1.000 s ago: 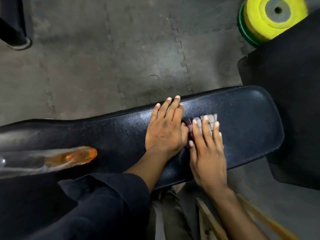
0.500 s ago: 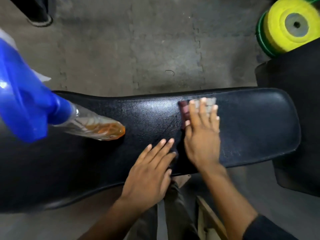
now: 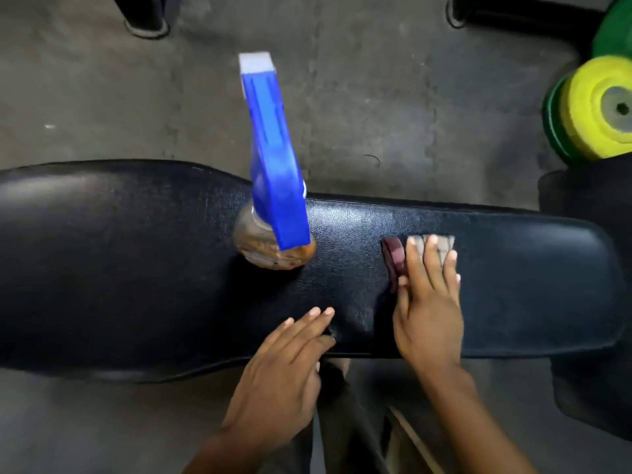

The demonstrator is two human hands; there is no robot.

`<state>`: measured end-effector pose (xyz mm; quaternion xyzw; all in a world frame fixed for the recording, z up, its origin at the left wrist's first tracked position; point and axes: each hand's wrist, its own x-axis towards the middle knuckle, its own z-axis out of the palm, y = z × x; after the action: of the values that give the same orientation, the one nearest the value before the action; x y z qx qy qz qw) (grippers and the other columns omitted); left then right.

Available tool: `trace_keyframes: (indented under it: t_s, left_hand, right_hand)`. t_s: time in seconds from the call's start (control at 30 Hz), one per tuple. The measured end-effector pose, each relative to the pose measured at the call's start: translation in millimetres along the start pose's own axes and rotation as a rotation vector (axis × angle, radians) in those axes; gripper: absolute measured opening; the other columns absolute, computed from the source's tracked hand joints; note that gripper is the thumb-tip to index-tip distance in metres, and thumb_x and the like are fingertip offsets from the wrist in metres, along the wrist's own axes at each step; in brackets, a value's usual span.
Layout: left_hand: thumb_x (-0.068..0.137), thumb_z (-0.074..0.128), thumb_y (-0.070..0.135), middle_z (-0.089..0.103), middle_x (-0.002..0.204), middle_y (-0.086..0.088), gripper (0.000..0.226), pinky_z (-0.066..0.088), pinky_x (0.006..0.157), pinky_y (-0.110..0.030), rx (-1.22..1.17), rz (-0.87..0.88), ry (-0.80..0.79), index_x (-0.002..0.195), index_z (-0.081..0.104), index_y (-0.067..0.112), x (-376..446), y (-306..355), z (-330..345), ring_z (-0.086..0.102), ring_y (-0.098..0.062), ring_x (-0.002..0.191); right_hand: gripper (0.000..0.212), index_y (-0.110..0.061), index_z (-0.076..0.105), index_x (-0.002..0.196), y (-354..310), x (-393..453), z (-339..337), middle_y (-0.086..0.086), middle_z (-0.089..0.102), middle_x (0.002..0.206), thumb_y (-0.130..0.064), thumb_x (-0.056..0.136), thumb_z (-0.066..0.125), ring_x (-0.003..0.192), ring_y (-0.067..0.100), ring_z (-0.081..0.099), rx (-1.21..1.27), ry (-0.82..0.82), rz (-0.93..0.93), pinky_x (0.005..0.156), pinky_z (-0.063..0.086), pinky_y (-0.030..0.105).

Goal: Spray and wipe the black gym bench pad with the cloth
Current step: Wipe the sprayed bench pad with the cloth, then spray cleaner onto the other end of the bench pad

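Bench pad [image 3: 513,268]: black and glossy with a fine grain. I see it running left to right across the middle of the view, from directly above.
Floor [image 3: 102,97]: grey interlocking mats, visible beyond the pad and below its near edge.
Weight plates [image 3: 595,111]: yellow and green discs at the far right, on the floor past the pad's end.
Spray bottle [image 3: 273,200]: standing upright on the pad, left of centre. I look down on its blue trigger head and a clear body holding orange liquid. Neither hand touches it.
Left hand [image 3: 284,374]: flat, palm down, fingers stretched out over the pad's near edge. Its grip is loose and holds nothing.
Right hand [image 3: 427,313]: pressed flat on the pad, right of centre, fingers spread on top of the cloth, pinning it down rather than clutching it.
Cloth [image 3: 441,244]: small and folded, grey with a dark red edge, showing past the right fingertips and thumb, lying on the pad.
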<state>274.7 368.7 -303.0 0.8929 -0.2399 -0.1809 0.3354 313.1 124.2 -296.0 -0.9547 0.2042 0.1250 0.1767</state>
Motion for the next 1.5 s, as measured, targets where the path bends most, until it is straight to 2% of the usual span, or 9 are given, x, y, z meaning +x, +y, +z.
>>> trace_keyframes:
  t_s: [0.3, 0.4, 0.5, 0.83, 1.0, 1.13, 1.27, 1.4, 1.5]
  left_hand:
    - [0.087, 0.062, -0.005, 0.070, 0.140, 0.011, 0.031, 0.047, 0.111, -0.021, -0.244, -0.266, 0.457, 0.105, 0.076, 0.016, -12.4, 11.8, -17.4, 0.065, -0.006, 0.131]
    - [0.086, 0.065, 0.001, 0.070, 0.138, 0.012, 0.031, 0.043, 0.101, -0.006, -0.291, -0.395, 0.562, 0.109, 0.074, 0.021, -15.3, 13.0, -33.5, 0.066, -0.003, 0.128]
    - [0.084, 0.071, 0.009, 0.066, 0.143, 0.014, 0.043, 0.050, 0.104, -0.018, -0.357, -0.491, 0.633, 0.125, 0.067, 0.023, -11.0, 10.5, -50.3, 0.065, -0.007, 0.131]
    - [0.075, 0.097, 0.024, 0.048, 0.162, 0.019, 0.109, 0.043, 0.123, -0.036, -0.423, -0.388, 0.509, 0.163, 0.034, 0.039, 63.6, 2.6, -93.6, 0.047, -0.006, 0.150]
    - [0.070, 0.101, 0.024, 0.059, 0.143, 0.010, 0.090, 0.049, 0.110, -0.023, -0.307, -0.337, 0.551, 0.149, 0.058, 0.024, 76.8, -0.8, -105.0, 0.061, -0.006, 0.129]
    - [0.075, 0.096, 0.022, 0.065, 0.116, 0.007, 0.052, 0.057, 0.092, -0.035, -0.320, -0.336, 0.558, 0.120, 0.069, 0.018, 64.0, -4.4, -108.4, 0.068, -0.011, 0.103]
    - [0.079, 0.089, 0.009, 0.070, 0.103, 0.009, 0.044, 0.052, 0.087, -0.019, -0.453, -0.387, 0.661, 0.104, 0.068, 0.038, 46.2, -0.2, -98.5, 0.071, -0.009, 0.098]
    - [0.081, 0.069, 0.000, 0.071, 0.111, 0.006, 0.038, 0.055, 0.088, -0.032, -0.642, -0.363, 0.647, 0.108, 0.073, 0.026, 24.3, 9.4, -82.6, 0.071, -0.011, 0.106]
    - [0.085, 0.080, 0.014, 0.076, 0.122, 0.007, 0.045, 0.060, 0.099, -0.046, -0.684, -0.432, 0.488, 0.123, 0.072, 0.035, 4.9, 5.1, -84.4, 0.073, -0.014, 0.118]
  right_hand:
    - [0.078, -0.028, 0.023, 0.172, -47.3, -59.4, 40.5, 0.002, 0.011, 0.183, -0.021, 0.097, 0.044, 0.169, 0.038, 0.008, -0.135, -0.048, -0.417, 0.134, 0.024, 0.053]
    - [0.072, -0.029, 0.046, 0.164, -24.4, -92.4, 44.3, -0.001, 0.033, 0.176, -0.017, 0.093, 0.049, 0.162, 0.039, 0.032, -0.145, -0.068, -0.579, 0.126, 0.033, 0.048]
    - [0.055, -0.026, 0.067, 0.148, 4.5, -96.1, 33.6, -0.004, 0.051, 0.165, -0.012, 0.100, 0.045, 0.150, 0.039, 0.051, -0.101, -0.052, -0.697, 0.117, 0.041, 0.041]
    - [0.065, -0.016, 0.061, 0.153, -40.8, -0.4, -11.1, -0.003, 0.049, 0.167, 0.003, 0.095, 0.041, 0.162, 0.018, 0.035, 0.261, -0.014, -0.465, 0.132, 0.033, 0.039]
    - [0.065, -0.025, 0.058, 0.156, -70.9, 4.8, -0.4, -0.011, 0.042, 0.171, -0.004, 0.095, 0.066, 0.166, 0.017, 0.025, 0.195, -0.166, -0.376, 0.129, 0.033, 0.056]
    - [0.080, -0.038, 0.051, 0.158, -71.3, -6.5, -27.6, -0.023, 0.051, 0.163, -0.022, 0.085, 0.080, 0.154, -0.001, 0.043, 0.671, -0.199, -0.253, 0.129, 0.039, 0.044]
    - [0.094, -0.029, 0.038, 0.165, -106.7, -4.5, -70.6, -0.006, 0.048, 0.168, -0.024, 0.084, 0.084, 0.159, 0.017, 0.042, 1.110, -0.304, -0.487, 0.129, 0.036, 0.041]
    - [0.087, -0.029, 0.043, 0.162, -162.1, 7.3, -97.6, -0.002, 0.066, 0.149, -0.027, 0.088, 0.088, 0.118, 0.020, 0.075, 1.054, -0.456, -0.648, 0.103, 0.061, 0.038]
    - [0.046, -0.032, 0.068, 0.135, -188.0, 8.7, -96.8, 0.002, 0.080, 0.109, -0.027, 0.093, 0.085, 0.082, 0.026, 0.076, 0.914, -0.519, -0.710, 0.082, 0.064, 0.049]
